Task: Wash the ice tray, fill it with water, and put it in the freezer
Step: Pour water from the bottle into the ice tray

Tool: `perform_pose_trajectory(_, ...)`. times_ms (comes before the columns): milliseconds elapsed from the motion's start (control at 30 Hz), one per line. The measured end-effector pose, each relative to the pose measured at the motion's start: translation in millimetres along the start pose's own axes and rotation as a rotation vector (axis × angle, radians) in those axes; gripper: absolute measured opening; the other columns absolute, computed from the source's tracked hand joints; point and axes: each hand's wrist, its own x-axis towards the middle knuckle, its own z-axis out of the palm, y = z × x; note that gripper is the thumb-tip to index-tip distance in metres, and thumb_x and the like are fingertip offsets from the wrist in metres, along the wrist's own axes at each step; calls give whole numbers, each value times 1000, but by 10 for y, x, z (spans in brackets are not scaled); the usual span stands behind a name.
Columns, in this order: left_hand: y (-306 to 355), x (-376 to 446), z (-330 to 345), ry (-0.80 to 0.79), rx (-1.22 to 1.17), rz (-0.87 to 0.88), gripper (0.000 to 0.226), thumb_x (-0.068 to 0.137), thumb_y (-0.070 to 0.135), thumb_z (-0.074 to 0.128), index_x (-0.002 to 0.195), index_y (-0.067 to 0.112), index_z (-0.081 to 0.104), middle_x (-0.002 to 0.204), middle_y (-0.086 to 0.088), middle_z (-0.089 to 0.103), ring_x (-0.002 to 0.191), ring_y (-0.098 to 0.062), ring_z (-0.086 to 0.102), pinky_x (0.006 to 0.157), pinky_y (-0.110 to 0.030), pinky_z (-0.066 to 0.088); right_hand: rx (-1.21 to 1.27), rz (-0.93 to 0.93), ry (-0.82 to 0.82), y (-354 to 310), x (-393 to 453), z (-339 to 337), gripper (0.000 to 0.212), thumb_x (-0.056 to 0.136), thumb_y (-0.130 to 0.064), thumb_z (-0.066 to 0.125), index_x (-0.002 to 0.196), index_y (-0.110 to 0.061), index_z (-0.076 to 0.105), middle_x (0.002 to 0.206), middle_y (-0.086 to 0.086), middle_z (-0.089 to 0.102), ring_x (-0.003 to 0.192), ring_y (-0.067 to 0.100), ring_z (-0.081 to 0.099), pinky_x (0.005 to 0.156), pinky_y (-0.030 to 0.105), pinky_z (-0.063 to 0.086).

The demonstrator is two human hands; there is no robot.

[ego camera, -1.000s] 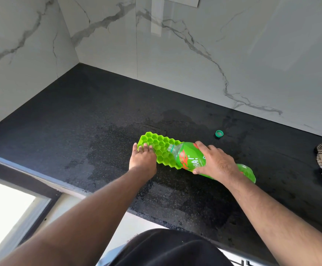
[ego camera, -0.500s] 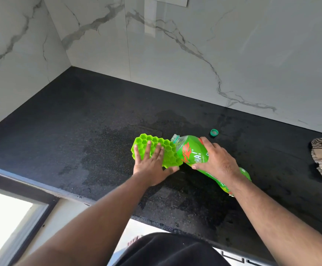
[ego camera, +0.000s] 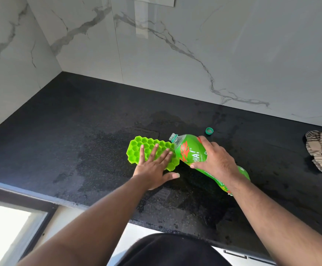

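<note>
Head cam: the green ice tray (ego camera: 146, 148) lies flat on the wet black tabletop (ego camera: 79, 121), with the left hand (ego camera: 154, 167) pressing down on it, fingers (ego camera: 142, 152) spread apart. The right hand (ego camera: 215, 160) is wrapped around a tilted green bottle (ego camera: 189, 150), whose open mouth sits just beside the tray's right end, cap (ego camera: 209, 130) nearby.

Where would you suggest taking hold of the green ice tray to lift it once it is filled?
Probably by its two short ends, one hand from each side. The ice tray lies flat with open cells up, so a level lift seems safest. The left hand rests on top; the right hand holds the bottle.
</note>
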Motion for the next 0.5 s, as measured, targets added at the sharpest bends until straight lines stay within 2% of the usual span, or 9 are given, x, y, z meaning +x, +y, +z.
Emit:
perform_pose_trajectory(100, -245, 2, 3, 9, 24, -29, 95, 77, 85, -2, 155, 31, -12, 162, 15, -14, 145, -26, -29, 103, -69, -25, -23, 2, -8, -2, -22, 15, 103, 64, -61, 76, 146, -35, 19, 126, 0, 51, 115, 25, 51, 86, 47, 50)
perform_pose_trajectory(200, -459, -23, -3, 26, 29, -128, 97, 77, 85, -1, 156, 29, -8, 163, 13, -12, 147, -26, -25, 104, -68, -26, -28, 5, -6, -3, -28, 21, 104, 64, -61, 76, 146, -35, 18, 127, 0, 50, 116, 26, 51, 86, 47, 50)
perform_pose_trajectory(300, -465, -35, -17, 29, 33, -184, 100, 76, 87, -2, 156, 27, -9, 163, 10, -16, 147, -27, -26, 102, -66, -28, -18, 14, 0, 2, -23, 16, 104, 64, -60, 77, 146, -35, 19, 126, 0, 51, 115, 26, 51, 87, 48, 51)
perform_pose_trajectory(400, -228, -19, -42, 32, 41, -35, 98, 76, 88, -1, 155, 30, -13, 161, 13, -19, 145, -27, -29, 103, -68, -28, -8, 16, 8, -1, -21, 14, 103, 64, -60, 77, 145, -35, 19, 126, 1, 51, 115, 26, 51, 87, 48, 51)
perform_pose_trajectory(500, -1, 34, -43, 12, 64, 100, 93, 79, 85, 2, 155, 32, -7, 163, 14, -14, 145, -25, -29, 101, -67, -31, 0, 24, 7, 11, -21, 3, 102, 65, -59, 77, 145, -36, 19, 127, 0, 51, 116, 25, 51, 87, 48, 50)
